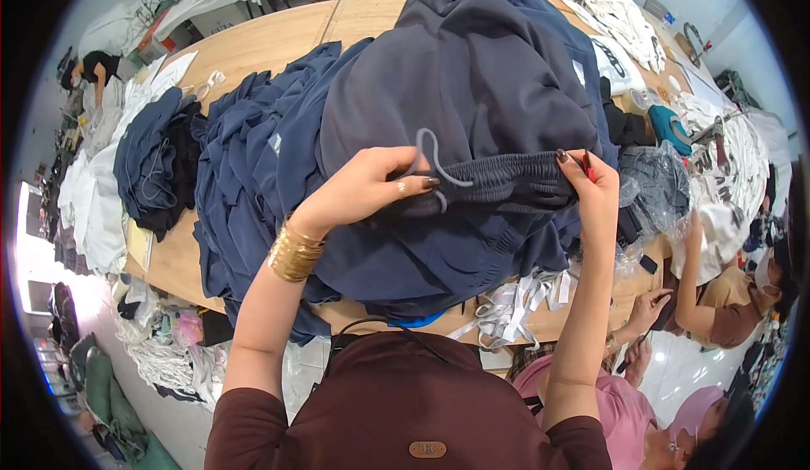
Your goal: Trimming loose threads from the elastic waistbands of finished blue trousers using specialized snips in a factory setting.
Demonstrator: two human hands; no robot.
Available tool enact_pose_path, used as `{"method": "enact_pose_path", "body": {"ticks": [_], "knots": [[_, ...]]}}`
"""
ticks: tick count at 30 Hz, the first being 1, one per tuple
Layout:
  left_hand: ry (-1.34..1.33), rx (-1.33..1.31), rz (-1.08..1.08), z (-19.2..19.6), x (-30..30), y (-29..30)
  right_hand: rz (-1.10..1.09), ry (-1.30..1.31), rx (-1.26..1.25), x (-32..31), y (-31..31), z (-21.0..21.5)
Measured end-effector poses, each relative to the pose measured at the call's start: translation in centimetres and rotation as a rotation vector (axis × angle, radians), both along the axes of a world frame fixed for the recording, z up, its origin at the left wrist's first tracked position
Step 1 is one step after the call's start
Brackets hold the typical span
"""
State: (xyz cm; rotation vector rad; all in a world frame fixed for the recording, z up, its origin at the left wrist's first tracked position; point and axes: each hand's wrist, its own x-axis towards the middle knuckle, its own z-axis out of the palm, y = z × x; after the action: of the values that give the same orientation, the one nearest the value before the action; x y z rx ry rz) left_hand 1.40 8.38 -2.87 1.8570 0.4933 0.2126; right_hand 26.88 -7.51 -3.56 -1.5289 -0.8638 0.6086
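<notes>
Charcoal waistband [510, 181]: gathered in tight elastic ridges, spanning sideways between the two hands, raised over the near half of the garment heap.
Left grip [359, 185]: pinching the waistband's left end between thumb and fingers, right beside the cord.
Right grip [597, 190]: pinching the opposite end with thumb and fingers; a small red item [589, 167] shows at these fingers, too small to identify.
Grey cord [454, 181]: standing up in a loop by the left fingertips, then trailing across the waistband.
Grey fabric [447, 73]: broad and smooth, bulging over the top of the heap beyond the hands.
Navy garments [253, 124]: crumpled in a thick pile left of the grey fabric.
Smaller stack [152, 149]: navy and black pieces, farther left.
Bench [363, 18]: pale wood, bare along part of its far side.
White straps [515, 310]: tangled at the near edge, just left of the right forearm.
Clear plastic [662, 183]: wrapped around grey cloth, right of the heap.
Gold cuff [295, 252]: around the left wrist.
Co-workers: one in a pink top [591, 394] at lower right; another in brown and tan [734, 318], a hand raised to white fabric [721, 227].
</notes>
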Motion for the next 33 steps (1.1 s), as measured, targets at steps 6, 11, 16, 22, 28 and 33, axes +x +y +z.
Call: {"method": "enact_pose_path", "body": {"ticks": [6,11,16,22,28,33], "knots": [[-0.183,-0.487,0.119,0.2,0.0,-2.6,-0.366,-0.766,0.243,-5.7,-1.6,0.0],[-0.155,-0.447,0.153,1.2,0.2,-4.4,0.085,-0.387,0.136,-11.3,-2.4,0.5],[-0.084,-0.35,0.152,1.6,-0.8,-5.0,0.448,0.563,-0.063,-8.8,-3.0,2.1],[-0.127,-0.388,0.164,1.4,-0.7,-5.6,0.062,0.114,-0.048,-4.6,-1.9,2.2],[-0.198,-0.482,0.241,0.8,-0.8,-5.8,0.016,-0.445,0.245,-9.1,-2.9,1.5],[-0.229,-0.461,0.27,1.0,-0.4,-6.6,0.121,-0.401,0.205,-12.6,-2.9,1.5]]}}
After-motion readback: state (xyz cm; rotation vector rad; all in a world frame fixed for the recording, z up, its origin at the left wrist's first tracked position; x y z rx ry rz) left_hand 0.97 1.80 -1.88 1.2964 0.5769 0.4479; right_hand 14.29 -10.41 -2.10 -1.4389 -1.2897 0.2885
